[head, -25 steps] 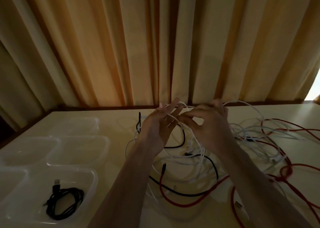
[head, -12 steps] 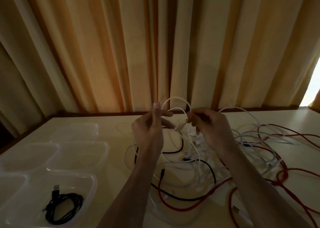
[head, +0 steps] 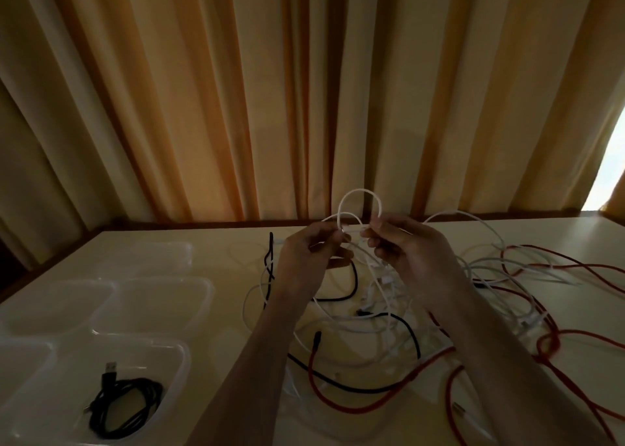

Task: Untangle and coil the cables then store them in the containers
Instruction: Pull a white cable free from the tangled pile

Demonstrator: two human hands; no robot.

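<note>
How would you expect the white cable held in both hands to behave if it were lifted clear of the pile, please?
The white cable arches in a soft loop, so it is probably floppy and light. It runs down into the tangled pile, so it would likely drag neighbouring cables along.

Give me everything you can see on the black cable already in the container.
The black cable is thin, dark and matte, wound into a loose oval coil of several loops. One plug end sticks up and out at the coil's upper left. It lies flat on the floor of the nearest clear plastic container, at lower left. Neither hand touches it.
</note>
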